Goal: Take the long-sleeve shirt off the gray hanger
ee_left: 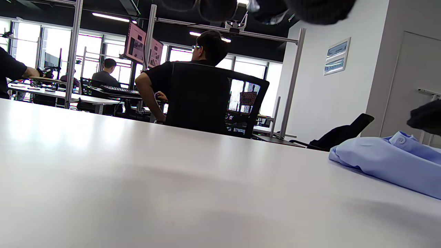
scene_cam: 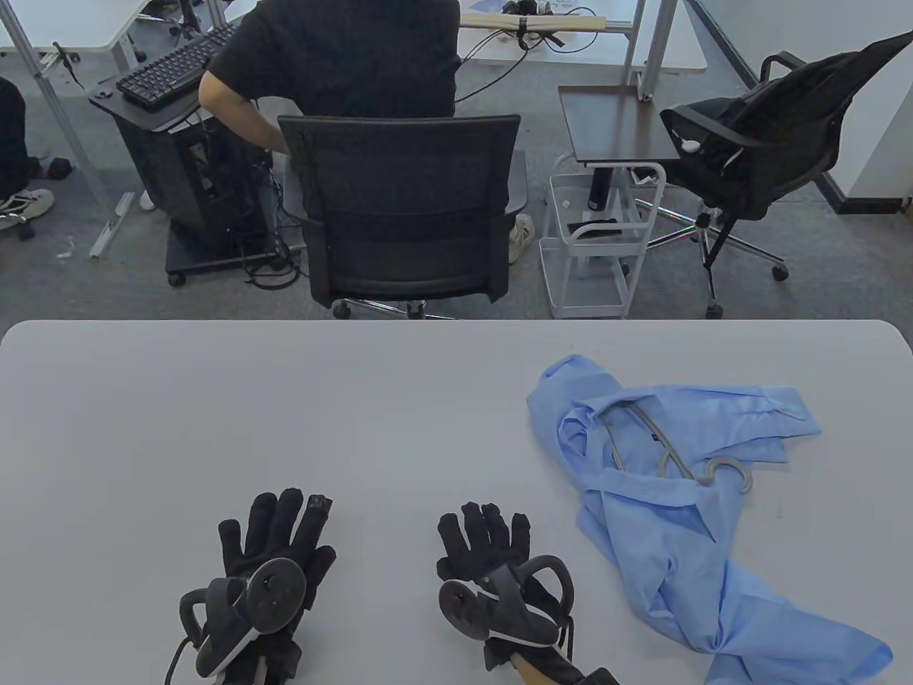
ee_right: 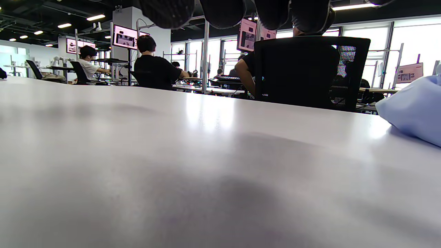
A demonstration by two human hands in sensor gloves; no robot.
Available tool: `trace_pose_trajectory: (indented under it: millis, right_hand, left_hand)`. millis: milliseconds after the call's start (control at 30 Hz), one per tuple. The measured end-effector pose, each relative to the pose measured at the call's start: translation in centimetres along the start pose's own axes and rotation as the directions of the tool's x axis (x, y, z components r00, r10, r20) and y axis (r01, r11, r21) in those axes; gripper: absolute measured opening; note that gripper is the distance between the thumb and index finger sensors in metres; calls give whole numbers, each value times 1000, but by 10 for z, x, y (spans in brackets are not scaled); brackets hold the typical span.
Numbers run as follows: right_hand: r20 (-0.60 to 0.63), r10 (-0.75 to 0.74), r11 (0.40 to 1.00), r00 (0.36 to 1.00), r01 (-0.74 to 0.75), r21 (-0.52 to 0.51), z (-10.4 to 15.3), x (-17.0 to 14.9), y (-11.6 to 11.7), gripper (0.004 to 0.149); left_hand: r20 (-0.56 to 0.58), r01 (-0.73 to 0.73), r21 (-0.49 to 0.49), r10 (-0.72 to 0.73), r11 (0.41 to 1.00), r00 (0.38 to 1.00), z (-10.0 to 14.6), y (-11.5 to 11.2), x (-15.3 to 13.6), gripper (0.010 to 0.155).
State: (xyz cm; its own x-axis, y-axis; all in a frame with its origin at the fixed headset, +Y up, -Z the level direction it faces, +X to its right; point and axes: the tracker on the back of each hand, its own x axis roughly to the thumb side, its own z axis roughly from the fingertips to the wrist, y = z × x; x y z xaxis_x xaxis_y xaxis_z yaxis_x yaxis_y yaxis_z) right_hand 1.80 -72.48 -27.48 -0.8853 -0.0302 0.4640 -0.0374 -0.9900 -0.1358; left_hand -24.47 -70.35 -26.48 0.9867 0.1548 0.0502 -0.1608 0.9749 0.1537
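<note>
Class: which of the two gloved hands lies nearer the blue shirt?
The right hand: it rests flat just left of the blue shirt, while the left hand lies farther left.

table [scene_cam: 285, 399] bare leftward, shirt [scene_cam: 685, 514] seemingly rightward

Hands near the front edge, shirt to their right on the surface

The wide pale grey surface [scene_cam: 214, 399] carries the black-gloved left hand [scene_cam: 267, 564] at front centre-left and the black-gloved right hand [scene_cam: 492, 564] just right of it, the two apart, both flat with fingers pointing away. The crumpled light-blue long-sleeve shirt [scene_cam: 685, 528] lies right of the right hand, near but not touching, reaching the front right corner. The thin gray metal hanger [scene_cam: 656, 446] lies inside the shirt's far part, hook on top of the cloth. Beyond the far edge stands a black mesh office chair [scene_cam: 403, 207].
</note>
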Motion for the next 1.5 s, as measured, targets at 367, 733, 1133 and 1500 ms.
trace_pose_trajectory:
  millis: [367, 733, 1133, 1500]
  right_hand:
    - [4, 3, 1000, 1000, -3, 17, 1, 1, 1, 56]
    - [-217, -77, 995, 973, 61, -78, -2, -40, -33, 57]
    - [-705, -479, 874, 522, 354, -333, -39, -176, -72, 58]
    - [-935, -146, 948, 322, 317, -39, -45, -241, 22, 59]
  left_hand:
    - [-18, -25, -18, 25, 1000, 1000, 2, 0, -4, 63]
    - [-35, -68, -19, 67, 997, 997, 5, 3, -11, 63]
    - [-66, -45, -46, 42, 998, 997, 3, -2, -17, 64]
    - [-162, -26, -64, 15, 998, 987, -3, -6, -35, 64]
